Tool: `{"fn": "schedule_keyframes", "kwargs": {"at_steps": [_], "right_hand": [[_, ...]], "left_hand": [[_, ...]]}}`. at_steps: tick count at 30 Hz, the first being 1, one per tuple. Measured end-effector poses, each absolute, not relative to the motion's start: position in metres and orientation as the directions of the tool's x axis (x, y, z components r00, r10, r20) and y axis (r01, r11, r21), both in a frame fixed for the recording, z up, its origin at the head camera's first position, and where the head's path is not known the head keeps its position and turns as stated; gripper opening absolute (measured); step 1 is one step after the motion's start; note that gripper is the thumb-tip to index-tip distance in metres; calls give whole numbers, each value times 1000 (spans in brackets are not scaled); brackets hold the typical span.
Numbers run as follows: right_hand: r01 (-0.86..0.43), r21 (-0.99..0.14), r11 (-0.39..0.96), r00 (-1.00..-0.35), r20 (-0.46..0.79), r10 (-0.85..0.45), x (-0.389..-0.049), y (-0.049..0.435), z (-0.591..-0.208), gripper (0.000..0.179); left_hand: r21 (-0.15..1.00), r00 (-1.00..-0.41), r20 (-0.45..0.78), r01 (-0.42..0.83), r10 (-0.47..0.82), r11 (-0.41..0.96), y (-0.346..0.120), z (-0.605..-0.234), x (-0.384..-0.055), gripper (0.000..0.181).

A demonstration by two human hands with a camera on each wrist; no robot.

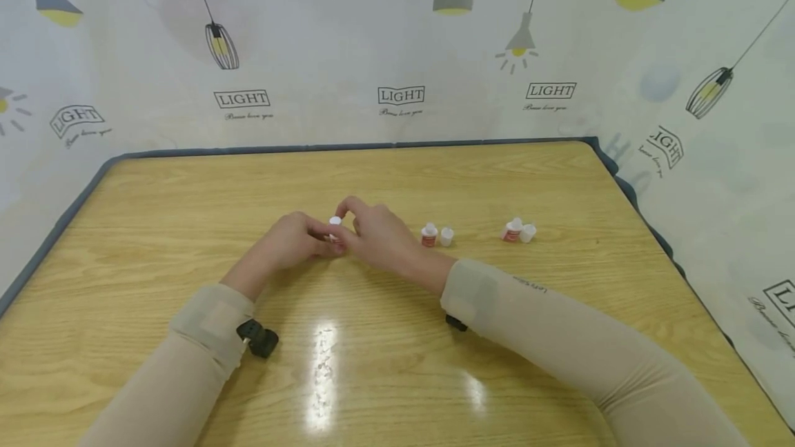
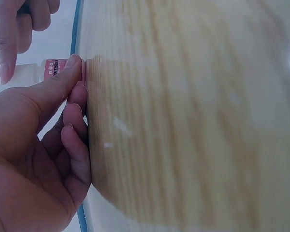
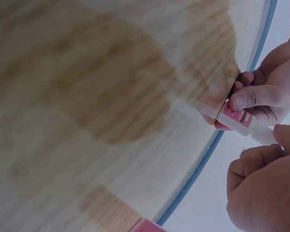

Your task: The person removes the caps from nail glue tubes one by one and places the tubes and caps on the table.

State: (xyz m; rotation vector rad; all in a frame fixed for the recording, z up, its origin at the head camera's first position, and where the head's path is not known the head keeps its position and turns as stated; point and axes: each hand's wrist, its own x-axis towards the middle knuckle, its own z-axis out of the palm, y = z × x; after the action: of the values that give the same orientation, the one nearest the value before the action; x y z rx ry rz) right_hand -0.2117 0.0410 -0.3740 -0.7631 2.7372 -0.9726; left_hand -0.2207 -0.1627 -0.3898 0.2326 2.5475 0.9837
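Near the middle of the table, my left hand (image 1: 290, 241) grips a small white bottle (image 3: 238, 117) with a red label, its thumb laid across the label in the left wrist view. The bottle stands upright, its base at the tabletop. My right hand (image 1: 383, 234) reaches over from the right and pinches the white cap (image 1: 335, 221) at the bottle's top between thumb and index finger. In the left wrist view the right index fingertip rests at the cap's side. Its other fingers curl inward in the right wrist view.
To the right stands a similar uncapped bottle (image 1: 429, 235) with a loose white cap (image 1: 447, 236) beside it. Farther right is another uncapped bottle (image 1: 513, 230), its cap (image 1: 528, 232) close against it. The wooden table (image 1: 397, 178) has a dark edge and patterned walls behind it.
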Motion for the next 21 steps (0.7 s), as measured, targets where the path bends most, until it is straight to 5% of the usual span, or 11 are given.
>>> {"fn": "schedule_keyframes", "kwargs": {"at_steps": [21], "right_hand": [[-456, -624, 635, -838, 62, -542, -210, 41, -375, 36]], "left_hand": [[689, -899, -305, 19, 314, 724, -163, -387, -221, 27]]}}
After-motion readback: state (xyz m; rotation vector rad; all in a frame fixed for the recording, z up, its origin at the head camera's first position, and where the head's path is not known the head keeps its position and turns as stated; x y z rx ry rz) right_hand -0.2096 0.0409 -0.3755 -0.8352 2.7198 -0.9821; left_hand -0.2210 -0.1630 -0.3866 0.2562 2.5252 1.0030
